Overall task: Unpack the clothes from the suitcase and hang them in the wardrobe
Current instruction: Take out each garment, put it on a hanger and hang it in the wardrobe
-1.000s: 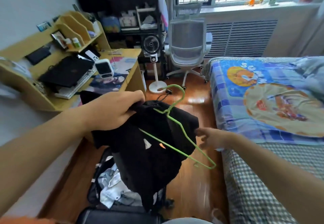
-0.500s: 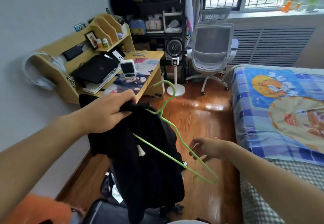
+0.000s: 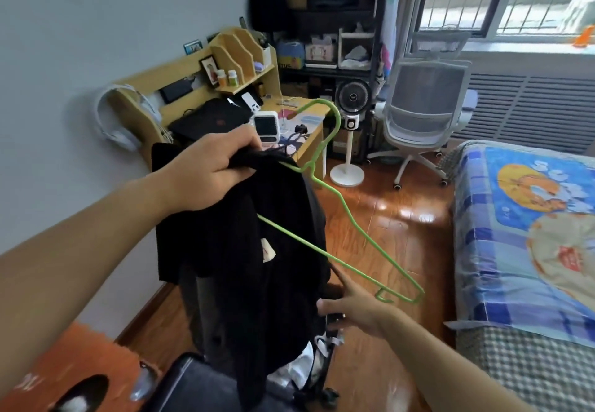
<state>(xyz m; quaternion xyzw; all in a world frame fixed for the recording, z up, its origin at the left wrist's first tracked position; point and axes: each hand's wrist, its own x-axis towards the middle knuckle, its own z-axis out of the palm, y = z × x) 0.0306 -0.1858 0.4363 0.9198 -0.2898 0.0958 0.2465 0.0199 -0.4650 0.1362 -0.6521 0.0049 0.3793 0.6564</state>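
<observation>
Open suitcase [image 3: 199, 386] low down. Right hand [image 3: 357, 310] open, fingers straight, touching black top [image 3: 238, 250]. Left hand [image 3: 212, 173] gripping top and green hanger [image 3: 351, 228] up high, half on. Probably next: tug top over hanger's bare end.

desk [image 3: 309, 141] left, bed [image 3: 531, 250] right, chair [image 3: 425, 105] between, behind them.

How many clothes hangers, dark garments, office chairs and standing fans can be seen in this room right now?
Clothes hangers: 1, the green hanger
Dark garments held up: 1, the black garment
Office chairs: 1, the grey chair
Standing fans: 1, the fan
Total: 4
</observation>
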